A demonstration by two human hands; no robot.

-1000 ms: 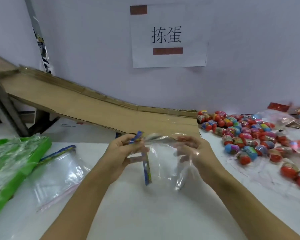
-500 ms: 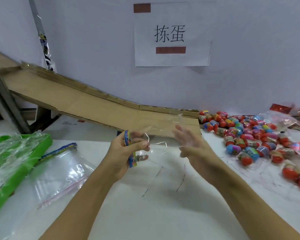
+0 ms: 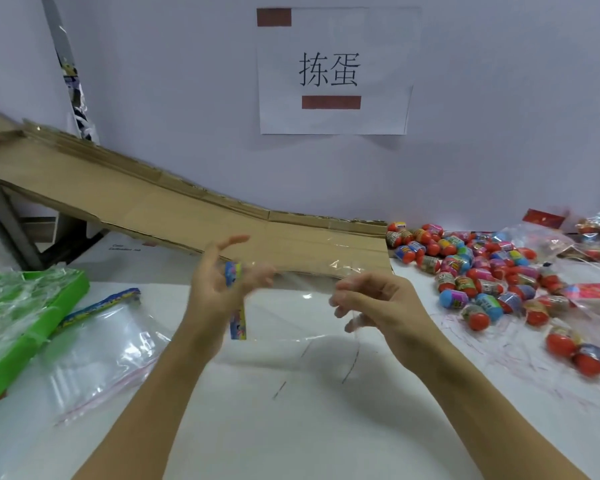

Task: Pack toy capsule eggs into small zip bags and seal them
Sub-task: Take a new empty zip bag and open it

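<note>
We read 拣蛋 on the paper sign [image 3: 333,71]. Above the white table [image 3: 291,427], our left hand [image 3: 215,289] and right hand [image 3: 378,303] both pinch the clear zip bag [image 3: 291,306]; capsule eggs [image 3: 482,271] lie heaped far right.

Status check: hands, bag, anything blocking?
Left hand pinches clear zip bag by its blue printed strip; right hand grips opposite edge. Bag empty. Capsule eggs piled right, unobstructed.

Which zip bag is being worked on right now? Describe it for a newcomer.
Start at the brown cardboard ramp; just below its low end, both hands hold up a clear plastic zip bag. Unlike the flat bag beside the green tray, it is held off the table.
</note>
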